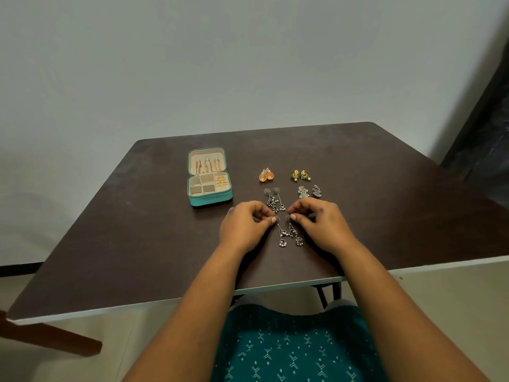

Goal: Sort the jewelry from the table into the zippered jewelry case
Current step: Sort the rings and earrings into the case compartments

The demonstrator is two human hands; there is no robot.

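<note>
An open teal zippered jewelry case (210, 199) lies on the dark table (137, 230), with gold pieces in its lid and right compartment. A pair of long silver dangle earrings (289, 234) lies between my hands. My left hand (245, 226) pinches the top of the left earring. My right hand (319, 221) pinches the top of the right one. Beyond them lie a second silver dangle pair (275, 199), an orange jhumka pair (266, 175), a yellow-green pair (300, 175) and a silver fan-shaped pair (309, 191).
The table's near edge (192, 297) runs just above my lap. A pale wall stands behind the table, and a dark panel (482, 119) leans at the right. A wooden bar (49, 337) shows low at the left.
</note>
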